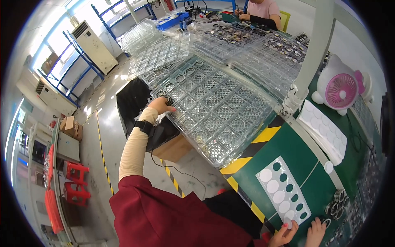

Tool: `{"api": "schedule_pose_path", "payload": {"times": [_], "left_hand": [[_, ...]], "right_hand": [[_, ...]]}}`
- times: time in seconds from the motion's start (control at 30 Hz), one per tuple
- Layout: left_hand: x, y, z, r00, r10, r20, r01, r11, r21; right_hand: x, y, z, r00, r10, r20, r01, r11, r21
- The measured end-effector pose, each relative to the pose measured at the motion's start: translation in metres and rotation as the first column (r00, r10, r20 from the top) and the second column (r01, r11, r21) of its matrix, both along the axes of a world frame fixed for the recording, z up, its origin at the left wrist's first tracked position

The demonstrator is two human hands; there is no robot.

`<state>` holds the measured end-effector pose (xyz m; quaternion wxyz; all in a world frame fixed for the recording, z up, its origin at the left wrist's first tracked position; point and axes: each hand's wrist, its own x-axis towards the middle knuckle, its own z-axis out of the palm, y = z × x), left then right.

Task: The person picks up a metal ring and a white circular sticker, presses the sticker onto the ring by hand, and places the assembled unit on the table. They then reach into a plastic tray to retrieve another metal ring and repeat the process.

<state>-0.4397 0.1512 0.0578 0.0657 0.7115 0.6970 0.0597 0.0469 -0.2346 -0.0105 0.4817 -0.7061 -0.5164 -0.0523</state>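
My left hand (159, 105) reaches forward in a beige oversleeve, with a dark band on the wrist. Its fingers close round a dark ring (168, 99) at the left edge of a clear compartment tray (222, 96). Round parts sit in the tray's cells. At the lower right edge two bare hands show close together. One hand (284, 234) pinches a white round sticker (288, 223) over a sticker sheet (273, 186); the other hand (316, 234) touches a ring (327, 222). Whether one of these is my right hand, I cannot tell.
Dark rings (337, 203), a second sticker sheet (323, 127) and a pink-and-white fan (341, 90) stand on the green bench. A white post (314, 49) rises beside the tray. More clear trays (158, 53) lie beyond. A person (265, 12) sits at the far side.
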Motion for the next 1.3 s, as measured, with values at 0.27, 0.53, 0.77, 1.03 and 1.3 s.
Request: {"api": "schedule_pose_path", "payload": {"times": [0.27, 0.53, 0.77, 1.03, 1.3], "left_hand": [[0.008, -0.020, 0.022, 0.515, 0.266, 0.815, -0.036, 0.956, -0.290], [0.151, -0.038, 0.076, 0.362, 0.000, 0.932, 0.504, 0.841, -0.196], [0.280, -0.015, 0.063, 0.464, -0.633, 0.620, 0.874, 0.443, -0.201], [0.401, -0.010, 0.013, 0.210, -0.978, 0.024, 0.959, 0.201, -0.199], [0.413, -0.003, -0.006, 0.128, -0.991, -0.035, 0.980, 0.131, -0.152]], "right_hand": [[0.004, 0.000, 0.000, 0.993, 0.074, 0.087, -0.074, 0.997, -0.006], [0.002, -0.012, -0.023, 0.960, 0.010, -0.281, 0.013, 0.997, 0.078], [-0.001, -0.006, -0.010, 0.950, 0.016, -0.312, 0.012, 0.996, 0.087], [0.002, -0.011, -0.001, 0.930, 0.061, -0.363, -0.033, 0.996, 0.081], [0.003, -0.007, -0.002, 0.922, 0.082, -0.378, -0.065, 0.996, 0.059]]}}
